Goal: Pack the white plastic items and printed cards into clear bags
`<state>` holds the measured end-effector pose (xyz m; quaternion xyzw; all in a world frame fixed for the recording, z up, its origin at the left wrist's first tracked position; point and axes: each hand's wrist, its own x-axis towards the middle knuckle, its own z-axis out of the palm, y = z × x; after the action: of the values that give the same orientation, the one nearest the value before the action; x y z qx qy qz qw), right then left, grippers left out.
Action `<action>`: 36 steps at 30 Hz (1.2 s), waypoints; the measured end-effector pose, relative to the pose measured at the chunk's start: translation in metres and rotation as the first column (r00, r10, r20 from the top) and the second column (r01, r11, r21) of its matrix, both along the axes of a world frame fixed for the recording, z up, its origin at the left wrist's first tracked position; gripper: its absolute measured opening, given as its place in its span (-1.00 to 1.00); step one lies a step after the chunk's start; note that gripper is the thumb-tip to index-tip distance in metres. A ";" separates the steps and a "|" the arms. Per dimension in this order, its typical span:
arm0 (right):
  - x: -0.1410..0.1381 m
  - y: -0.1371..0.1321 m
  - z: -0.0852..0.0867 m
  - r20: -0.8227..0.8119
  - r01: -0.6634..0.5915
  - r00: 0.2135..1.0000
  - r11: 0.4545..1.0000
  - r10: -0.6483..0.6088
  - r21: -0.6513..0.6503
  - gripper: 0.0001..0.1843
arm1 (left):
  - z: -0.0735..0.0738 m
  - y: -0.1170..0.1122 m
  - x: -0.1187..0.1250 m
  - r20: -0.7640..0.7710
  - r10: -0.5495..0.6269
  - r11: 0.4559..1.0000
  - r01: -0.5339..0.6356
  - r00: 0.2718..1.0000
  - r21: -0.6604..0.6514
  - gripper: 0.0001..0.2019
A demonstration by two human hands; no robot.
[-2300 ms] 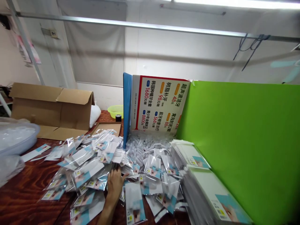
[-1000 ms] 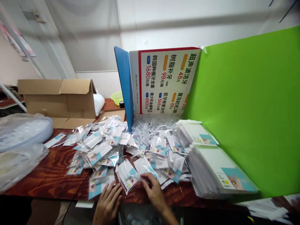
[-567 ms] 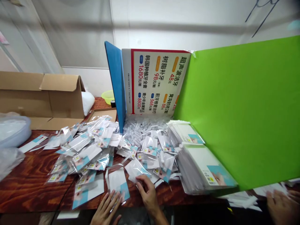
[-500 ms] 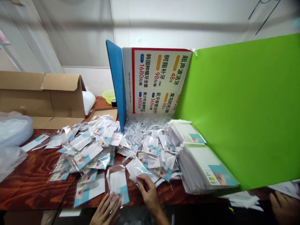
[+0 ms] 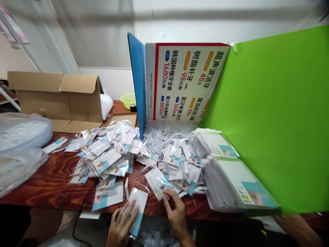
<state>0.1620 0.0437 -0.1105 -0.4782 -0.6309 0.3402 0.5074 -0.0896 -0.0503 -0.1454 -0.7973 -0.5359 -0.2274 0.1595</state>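
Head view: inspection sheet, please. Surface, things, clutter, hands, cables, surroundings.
Surface: reddish-brown wooden table, partly covered.
Things: heaped clear packets; two packet stacks beside a green board.
Clutter: loose white strips, piled small pale pieces.
Left hand: fingers over a packet.
Right hand: fingertips at another packet; grip unclear.
Cables: one black cable past the table's front edge.
Surroundings: cardboard box, blue tub, another person's arm.
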 end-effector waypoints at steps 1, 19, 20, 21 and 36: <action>0.003 -0.001 0.002 0.006 -0.004 1.000 1.000 0.004 -0.028 -0.85 | 0.001 -0.003 -0.001 0.054 -0.016 1.000 0.015 0.998 0.015 -0.49; 0.029 0.000 0.045 -0.455 -0.402 0.869 0.812 0.194 -0.423 -0.73 | 0.035 0.008 0.029 0.464 -0.285 0.912 0.386 0.839 -0.138 -0.53; 0.030 0.000 0.047 -0.445 -0.394 0.872 0.831 0.203 -0.393 -0.71 | 0.037 0.011 0.032 0.455 -0.296 0.908 0.396 0.840 -0.140 -0.53; 0.032 0.000 0.049 -0.435 -0.389 0.874 0.849 0.217 -0.357 -0.69 | 0.039 0.014 0.035 0.446 -0.308 0.904 0.405 0.840 -0.138 -0.54; 0.080 0.034 0.095 -0.211 -0.177 0.971 0.930 0.112 -0.321 -0.66 | 0.085 0.109 0.060 0.258 -0.390 0.920 0.361 0.884 0.154 -0.52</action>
<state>0.2425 0.0776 -0.0153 -0.4756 -0.5457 0.5239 0.4490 -0.0291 0.0583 -0.0602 -0.8359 -0.3761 -0.3928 0.0742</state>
